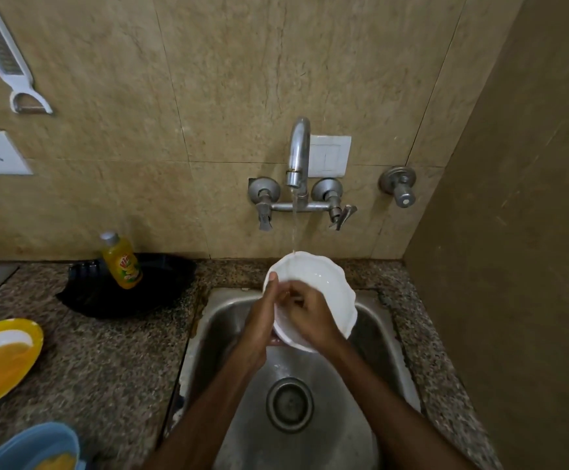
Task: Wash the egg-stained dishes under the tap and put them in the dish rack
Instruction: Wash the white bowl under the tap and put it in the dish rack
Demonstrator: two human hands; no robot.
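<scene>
We've got white bowl (323,283) over sink (378,340) — left hand (259,317) grips near rim, right hand (310,313) curled inside, grip unclear to us — tap (298,154) stream hits far rim.

Reaches forward with both bare forearms (208,418), converging at the wrists. Grips the left rim of a white scalloped ceramic bowl (325,279) with the left hand (259,317), thumb upright along the edge. Curls the right hand (310,317) over the near rim, knuckles up, fingers bent into the hollow; gripping or pressing, unclear.
</scene>
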